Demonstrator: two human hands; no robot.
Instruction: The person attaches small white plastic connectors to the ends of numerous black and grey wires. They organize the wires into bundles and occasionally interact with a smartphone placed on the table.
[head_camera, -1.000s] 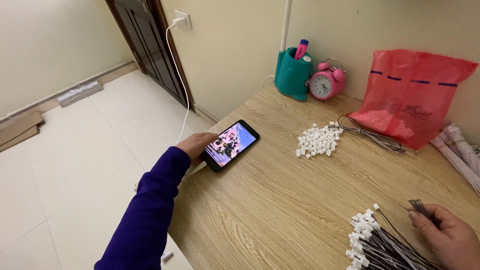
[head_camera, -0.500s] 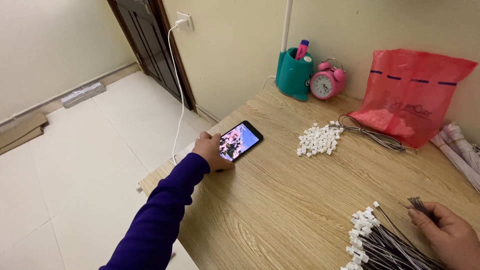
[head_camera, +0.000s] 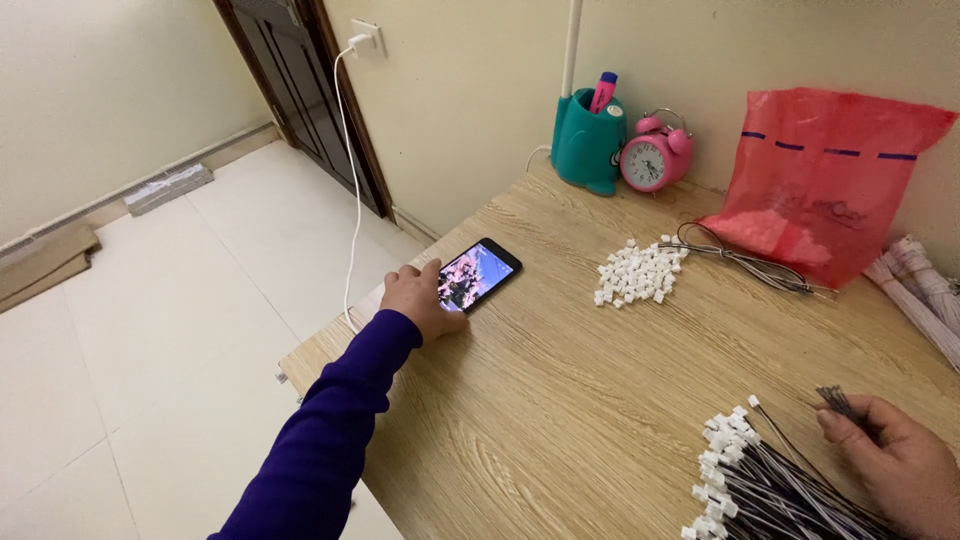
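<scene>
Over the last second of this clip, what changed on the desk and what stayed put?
The left hand stayed at the near end of the smartphone, and its thumb has come onto the lit screen. The phone looks slightly turned on the wooden desk. The right hand kept hold of thin dark wires above the bundle of wires. The pile of white connectors, pink alarm clock and red bag did not move.
</scene>
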